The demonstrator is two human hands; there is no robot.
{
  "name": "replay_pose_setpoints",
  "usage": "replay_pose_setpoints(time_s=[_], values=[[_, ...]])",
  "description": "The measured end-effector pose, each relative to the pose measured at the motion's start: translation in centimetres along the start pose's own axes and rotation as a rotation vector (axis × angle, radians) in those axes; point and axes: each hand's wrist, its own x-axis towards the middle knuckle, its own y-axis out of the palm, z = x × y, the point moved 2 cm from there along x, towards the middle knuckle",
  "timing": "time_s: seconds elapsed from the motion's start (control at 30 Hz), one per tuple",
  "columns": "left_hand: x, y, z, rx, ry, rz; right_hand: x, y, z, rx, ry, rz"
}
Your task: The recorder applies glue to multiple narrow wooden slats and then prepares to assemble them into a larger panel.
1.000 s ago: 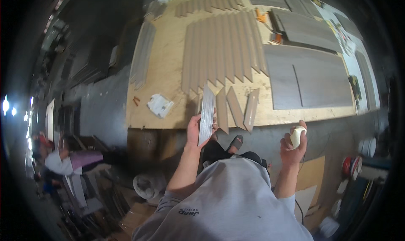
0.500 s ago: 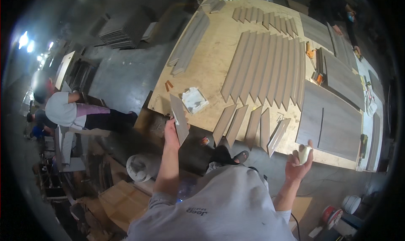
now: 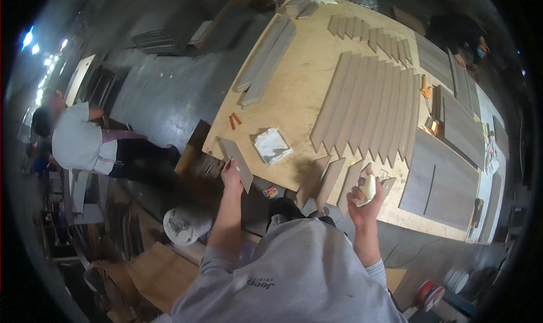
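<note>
My left hand point(image 3: 231, 177) grips a grey-brown wood board point(image 3: 236, 158) with slanted ends, held up just off the table's near left edge. In my right hand point(image 3: 365, 204) is a small cream-white object point(image 3: 369, 188) with a rounded shape; its exact kind is hidden by the fingers. That hand is over the near edge, by several short boards point(image 3: 313, 179) that jut past it. A shallow square tray point(image 3: 260, 151) smeared with white stuff lies on the table near the left board. Two thin reddish-brown strips point(image 3: 235, 119) are just beyond it.
The plywood table point(image 3: 283, 91) carries a row of slanted boards point(image 3: 362, 105), long boards point(image 3: 263, 60) and large panels point(image 3: 441, 181). An orange-handled tool point(image 3: 426, 88) lies on the right. One person point(image 3: 79, 136) stands left, another point(image 3: 461, 37) far right. A white bucket point(image 3: 184, 227) is below.
My right hand has moved left and slightly up with the cream-white object, from near the panels to the short boards. The left hand still holds its board. The view has shifted a little.
</note>
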Motion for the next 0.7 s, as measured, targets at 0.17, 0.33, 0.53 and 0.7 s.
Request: replay_pose_setpoints(time_s=[0.17, 0.33, 0.53, 0.7], values=[[5.8, -0.3, -2.7, 0.480, 0.119, -0.270, 0.5, -0.8, 0.5, -0.018, -0.110, 0.009], [5.4, 1.0, -7.1, 0.961, 0.138, -0.356, 0.6, -0.8, 0.5, -0.035, -0.186, -0.076], [7.0, -0.7, -7.7, 1.284, 0.895, -0.066, 0.6, -0.2, -0.2, -0.020, -0.194, -0.138], [6.6, -1.2, -7.6, 1.601, 1.073, 0.132, 1.0, 0.2, -0.8, -0.060, -0.203, -0.142]])
